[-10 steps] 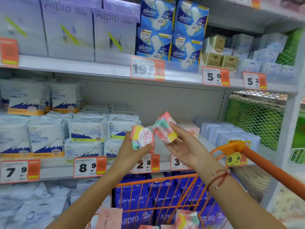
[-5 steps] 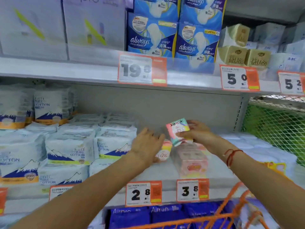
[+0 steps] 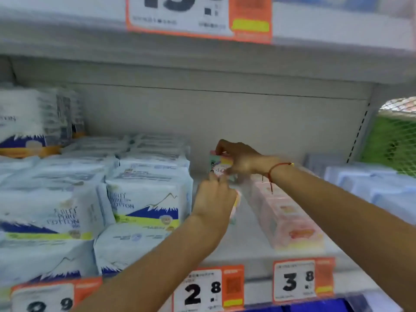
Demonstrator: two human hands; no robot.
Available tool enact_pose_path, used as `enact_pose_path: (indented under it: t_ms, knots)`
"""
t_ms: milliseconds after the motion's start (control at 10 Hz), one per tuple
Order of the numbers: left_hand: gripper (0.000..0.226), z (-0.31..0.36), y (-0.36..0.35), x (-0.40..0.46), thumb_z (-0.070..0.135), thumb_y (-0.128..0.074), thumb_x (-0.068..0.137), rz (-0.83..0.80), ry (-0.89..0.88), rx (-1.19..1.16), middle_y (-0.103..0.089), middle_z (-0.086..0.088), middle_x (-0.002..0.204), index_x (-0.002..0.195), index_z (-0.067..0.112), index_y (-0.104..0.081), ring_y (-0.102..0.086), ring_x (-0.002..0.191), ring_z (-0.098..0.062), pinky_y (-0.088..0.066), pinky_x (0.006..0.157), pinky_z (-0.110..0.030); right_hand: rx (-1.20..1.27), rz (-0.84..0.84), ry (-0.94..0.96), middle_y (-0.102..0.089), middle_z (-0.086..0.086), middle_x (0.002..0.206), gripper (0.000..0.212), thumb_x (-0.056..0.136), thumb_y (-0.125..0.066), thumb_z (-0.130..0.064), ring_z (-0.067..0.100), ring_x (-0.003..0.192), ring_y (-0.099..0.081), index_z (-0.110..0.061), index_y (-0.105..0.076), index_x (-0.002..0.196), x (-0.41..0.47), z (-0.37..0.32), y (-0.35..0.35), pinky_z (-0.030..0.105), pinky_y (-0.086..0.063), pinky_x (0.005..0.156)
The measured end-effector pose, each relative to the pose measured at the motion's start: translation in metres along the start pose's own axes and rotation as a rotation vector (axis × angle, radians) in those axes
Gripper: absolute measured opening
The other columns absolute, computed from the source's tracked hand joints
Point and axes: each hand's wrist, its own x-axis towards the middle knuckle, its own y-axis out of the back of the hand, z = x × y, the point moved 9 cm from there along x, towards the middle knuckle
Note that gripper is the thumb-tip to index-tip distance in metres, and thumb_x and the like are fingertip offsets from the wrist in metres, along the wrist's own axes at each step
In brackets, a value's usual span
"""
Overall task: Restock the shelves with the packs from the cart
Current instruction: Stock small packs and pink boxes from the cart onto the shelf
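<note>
Both my hands reach deep into the middle shelf [image 3: 245,248], in the gap above the 2.8 price tag [image 3: 208,288]. My right hand [image 3: 242,159] grips a small pastel pack [image 3: 218,164] with pink, yellow and mint stripes, held upright near the back wall. My left hand [image 3: 213,198] lies just in front of it and covers a second small pack [image 3: 236,202], of which only a pale edge shows by the fingers. Whether either pack rests on the shelf is hidden.
White cotton-pad packs [image 3: 144,201] are stacked tight on the left of the gap. A row of pink packs [image 3: 286,212] runs along its right side, with pale blue packs [image 3: 371,188] beyond. The upper shelf edge [image 3: 202,48] hangs overhead. Green mesh [image 3: 394,140] stands at far right.
My view has moved closer to the shelf and the cart has left the frame. Both hands have pushed their packs further back into the gap, the right one now at the rear.
</note>
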Motion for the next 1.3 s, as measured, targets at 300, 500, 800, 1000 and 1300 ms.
enact_pose_path:
  t_ms: [300,500,800,1000,1300]
  knots:
    - [0.042,-0.002,0.0,-0.004,0.007,-0.054,0.089,0.014,-0.03,-0.045,-0.039,-0.015,0.129,0.13,0.007,-0.047,-0.041,0.119,-0.033,-0.02,0.052,-0.028,-0.133,-0.013,0.082,-0.046,0.006,0.128,0.038,0.082,-0.066,-0.018,0.026,0.118,-0.044,-0.023,-0.056,0.118,0.04,-0.007,-0.035,0.037,-0.042,0.09]
    - [0.036,0.002,-0.002,0.001,0.004,-0.045,0.094,0.02,-0.034,-0.049,-0.039,-0.015,0.13,0.129,0.004,-0.047,-0.042,0.116,-0.033,-0.021,0.052,-0.031,-0.154,0.044,0.002,-0.048,0.008,0.12,0.044,0.082,-0.068,-0.019,0.027,0.111,-0.051,-0.023,-0.052,0.122,0.045,0.006,-0.036,0.03,-0.037,0.076]
    - [0.04,0.001,0.002,-0.004,0.005,-0.049,0.092,0.026,-0.041,-0.087,-0.035,-0.016,0.131,0.131,0.003,-0.043,-0.038,0.12,-0.033,-0.013,0.049,-0.027,-0.161,0.112,-0.009,-0.049,0.008,0.122,0.044,0.084,-0.064,-0.013,0.028,0.113,-0.051,-0.024,-0.055,0.126,0.058,0.007,-0.043,0.03,-0.037,0.076]
    - [0.041,0.004,-0.003,-0.002,0.005,-0.049,0.093,-0.021,-0.056,-0.057,-0.034,-0.016,0.133,0.133,0.001,-0.041,-0.038,0.121,-0.033,-0.015,0.049,-0.026,0.052,-0.087,-0.064,-0.043,0.005,0.139,0.068,0.079,-0.071,-0.013,0.023,0.129,-0.041,-0.026,-0.042,0.139,0.053,0.014,-0.043,0.028,-0.036,0.098]
    - [0.032,0.004,0.007,0.014,-0.003,-0.055,0.086,-0.11,0.099,-0.083,-0.057,-0.01,0.118,0.116,0.008,-0.057,-0.056,0.11,-0.028,-0.041,0.06,-0.025,0.141,-0.145,-0.327,-0.06,0.015,0.127,0.033,0.087,-0.059,-0.011,0.033,0.123,-0.053,-0.01,-0.061,0.12,0.012,0.086,-0.012,0.038,-0.047,0.097]
